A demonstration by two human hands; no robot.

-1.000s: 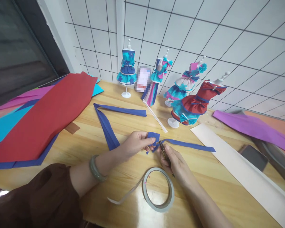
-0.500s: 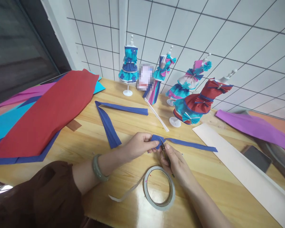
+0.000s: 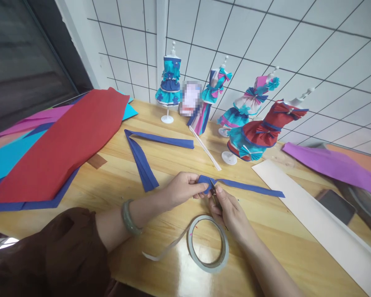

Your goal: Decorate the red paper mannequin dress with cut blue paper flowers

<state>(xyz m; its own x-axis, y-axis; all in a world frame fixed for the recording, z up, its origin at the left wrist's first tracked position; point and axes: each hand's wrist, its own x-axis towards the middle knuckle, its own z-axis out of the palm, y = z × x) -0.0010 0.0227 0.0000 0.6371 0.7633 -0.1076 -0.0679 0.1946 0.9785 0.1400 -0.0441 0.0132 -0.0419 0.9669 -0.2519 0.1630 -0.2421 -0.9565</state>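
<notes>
Four dressed mannequins (image 3: 167, 85) look complete; left hand (image 3: 185, 189) pinches small blue piece (image 3: 204, 180), right hand (image 3: 230, 207) grips scissors (image 3: 215, 197) at its edge, cut seemingly unfinished, blue strip (image 3: 253, 188) lying beside.

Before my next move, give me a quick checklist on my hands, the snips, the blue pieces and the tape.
1. Left hand gripping the blue piece: ok.
2. Right hand holding the snips, tips at the blue piece: ok.
3. Left thumb clear of the tips: cannot tell; it lies very close.
4. Blue strip clear of the white sheet: not ok; its right end overlaps the sheet.
5. Tape roll lying flat on the table: ok.
</notes>
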